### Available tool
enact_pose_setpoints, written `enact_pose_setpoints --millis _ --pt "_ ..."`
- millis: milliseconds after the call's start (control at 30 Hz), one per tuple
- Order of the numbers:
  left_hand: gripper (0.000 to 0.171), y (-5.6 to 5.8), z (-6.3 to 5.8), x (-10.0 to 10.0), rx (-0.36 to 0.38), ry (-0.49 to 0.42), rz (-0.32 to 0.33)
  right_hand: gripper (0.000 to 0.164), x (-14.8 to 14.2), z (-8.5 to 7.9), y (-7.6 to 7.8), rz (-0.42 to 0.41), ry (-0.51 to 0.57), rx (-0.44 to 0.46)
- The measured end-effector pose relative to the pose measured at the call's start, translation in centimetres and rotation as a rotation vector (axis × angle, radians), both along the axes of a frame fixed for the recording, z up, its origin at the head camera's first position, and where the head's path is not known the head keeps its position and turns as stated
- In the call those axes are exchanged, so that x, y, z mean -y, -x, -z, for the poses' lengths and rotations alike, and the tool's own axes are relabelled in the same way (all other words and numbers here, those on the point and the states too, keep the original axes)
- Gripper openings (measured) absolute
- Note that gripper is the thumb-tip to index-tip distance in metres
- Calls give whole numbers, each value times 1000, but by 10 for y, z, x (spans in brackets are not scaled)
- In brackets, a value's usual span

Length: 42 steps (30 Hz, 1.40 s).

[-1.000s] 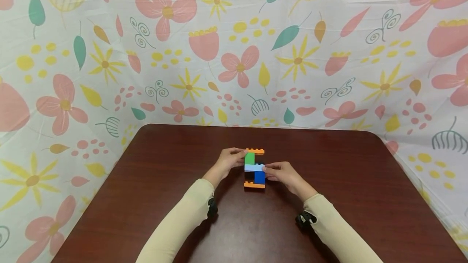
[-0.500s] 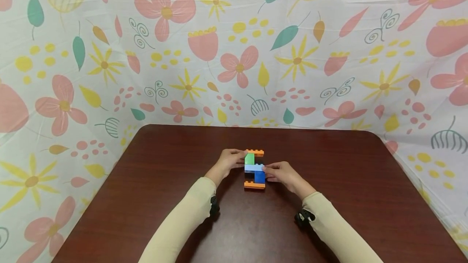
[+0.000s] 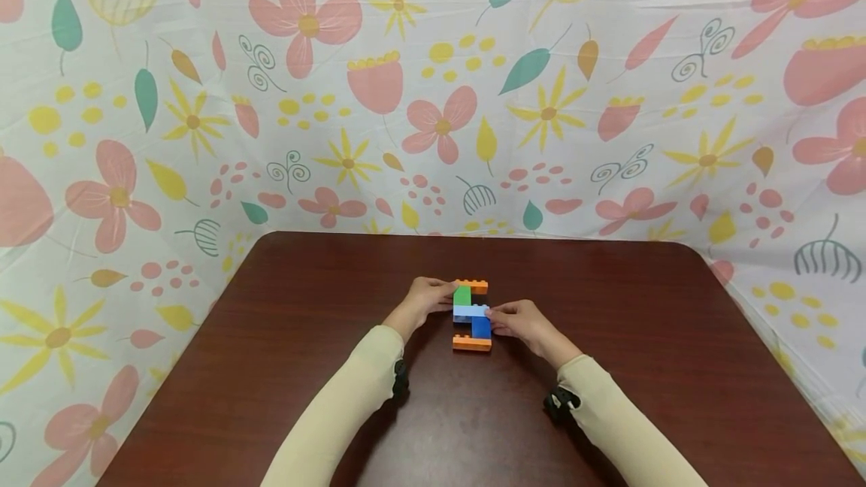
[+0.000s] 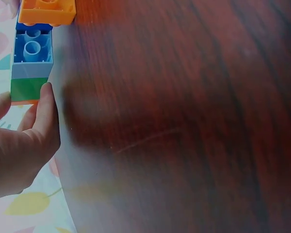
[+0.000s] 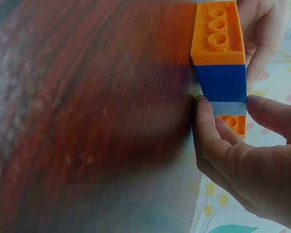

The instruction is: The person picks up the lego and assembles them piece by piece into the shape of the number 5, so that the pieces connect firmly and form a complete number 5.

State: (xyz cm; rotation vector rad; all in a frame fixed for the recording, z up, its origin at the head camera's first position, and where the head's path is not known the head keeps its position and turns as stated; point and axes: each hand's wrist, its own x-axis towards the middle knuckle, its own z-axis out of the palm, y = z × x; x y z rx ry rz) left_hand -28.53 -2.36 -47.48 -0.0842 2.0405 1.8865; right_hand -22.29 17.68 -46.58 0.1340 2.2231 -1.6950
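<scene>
A toy building-brick assembly stands in the middle of the head view. Its far end is an orange brick, joined to a green brick. A light blue brick crosses the middle, followed by a dark blue brick and a near orange brick. My left hand pinches the green brick from the left, thumb and fingers on opposite faces in the left wrist view. From the right, my right hand pinches the light blue brick's end. Hollow undersides show in both wrist views.
The brown wooden table stretches around the bricks and both forearms. A white flower-printed cloth hangs behind its far edge. Black wrist cameras sit at both cuffs, the right camera close over the tabletop.
The assembly's far end has dipped slightly toward the near side, with my left hand and forearm shifting a little with it. My right hand keeps its pinch, almost still.
</scene>
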Motion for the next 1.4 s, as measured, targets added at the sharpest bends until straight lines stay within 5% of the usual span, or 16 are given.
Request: enact_pose_setpoints --millis 1400 --pt "26 1 4 -4 -29 38 -20 36 2 1 2 25 -82 -48"
